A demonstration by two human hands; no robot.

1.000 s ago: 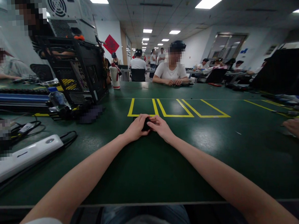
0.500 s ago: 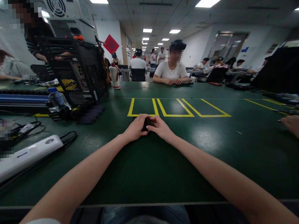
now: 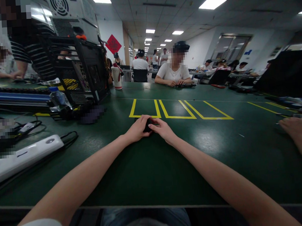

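Both my arms reach forward over the green table [image 3: 149,167]. My left hand [image 3: 138,130] and my right hand [image 3: 162,129] meet near the front edge of the yellow tape boxes [image 3: 176,111]. Together they close around a small black object [image 3: 148,124], most of it hidden by my fingers. The left fingers curl over its top and the right fingers pinch its right side. I cannot make out what the object is.
A white power strip [image 3: 23,159] with black cables lies at the left. An open black computer case [image 3: 82,73] and a water bottle [image 3: 58,98] stand behind it. Another person's hand [image 3: 299,136] rests at the right edge. A seated person [image 3: 175,72] faces me across the table.
My hands have stayed together on the black object with only slight finger shifts. The other person's hand at the right has slid a little inward. A person at far left has moved.
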